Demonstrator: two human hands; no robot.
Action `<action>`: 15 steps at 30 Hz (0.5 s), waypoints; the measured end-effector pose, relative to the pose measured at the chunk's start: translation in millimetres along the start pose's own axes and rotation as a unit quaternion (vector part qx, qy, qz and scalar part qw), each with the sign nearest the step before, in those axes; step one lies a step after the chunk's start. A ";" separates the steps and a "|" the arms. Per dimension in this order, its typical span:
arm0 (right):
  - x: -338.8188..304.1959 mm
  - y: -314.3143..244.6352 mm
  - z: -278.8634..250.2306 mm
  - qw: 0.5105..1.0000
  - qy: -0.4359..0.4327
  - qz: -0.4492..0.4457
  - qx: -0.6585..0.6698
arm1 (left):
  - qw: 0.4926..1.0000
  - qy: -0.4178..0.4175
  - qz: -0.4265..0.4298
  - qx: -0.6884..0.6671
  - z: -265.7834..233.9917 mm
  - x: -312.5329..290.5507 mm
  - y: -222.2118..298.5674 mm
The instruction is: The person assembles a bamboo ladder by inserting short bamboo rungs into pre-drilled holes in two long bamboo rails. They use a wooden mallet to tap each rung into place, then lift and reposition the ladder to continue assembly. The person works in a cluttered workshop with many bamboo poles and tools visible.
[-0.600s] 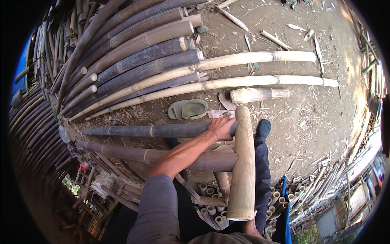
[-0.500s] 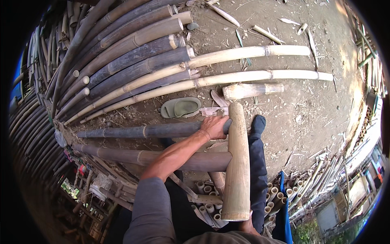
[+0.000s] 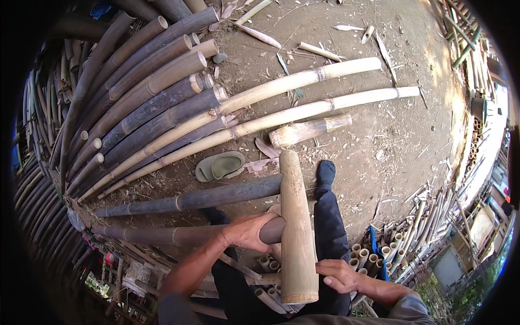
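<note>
A short, thick pale bamboo piece stands lengthwise before me. Two long dark bamboo poles meet its left side: the far pole higher up, the near pole lower down. My left hand is wrapped round the near pole close to where it meets the pale piece; some fingers are hidden beneath. On the other side, my right hand has its fingers together and bent, their tips at the pale piece's right edge. Whatever they may pinch there is too small to make out.
A green sandal lies beyond the far pole. Dark bamboo poles are laid in a row at the left, with two long pale poles beside them. A thick bamboo offcut rests on the dirt. Cut bamboo tubes are stacked at the right.
My left hand has gone from the far pole's end to the near pole. My right hand, mostly hidden below the pale piece before, is now at its right edge. The view has shifted too.
</note>
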State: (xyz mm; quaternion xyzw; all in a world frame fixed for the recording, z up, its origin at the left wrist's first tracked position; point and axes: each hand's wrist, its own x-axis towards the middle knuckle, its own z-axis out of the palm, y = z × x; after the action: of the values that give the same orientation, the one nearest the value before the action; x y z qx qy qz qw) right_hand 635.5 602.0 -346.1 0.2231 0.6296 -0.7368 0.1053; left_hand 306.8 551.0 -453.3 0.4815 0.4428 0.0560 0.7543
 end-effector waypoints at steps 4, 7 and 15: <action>87.5 111.9 -128.0 0.888 0.257 0.138 -0.354 | 0.989 0.075 -0.084 0.096 9.0 -1.7 16.7; 166.0 217.8 -208.8 0.813 0.235 0.200 -0.494 | 0.986 0.066 -0.109 0.107 8.6 6.2 19.4; 222.5 310.0 -206.7 0.712 0.166 0.302 -0.612 | 0.983 0.088 -0.111 0.112 11.6 8.3 23.7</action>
State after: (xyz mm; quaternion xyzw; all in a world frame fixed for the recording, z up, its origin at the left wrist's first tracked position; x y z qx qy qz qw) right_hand 615.7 774.0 -744.1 0.4064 0.8493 -0.0708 0.3294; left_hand 328.2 559.9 -438.3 0.5040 0.5619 -0.0360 0.6549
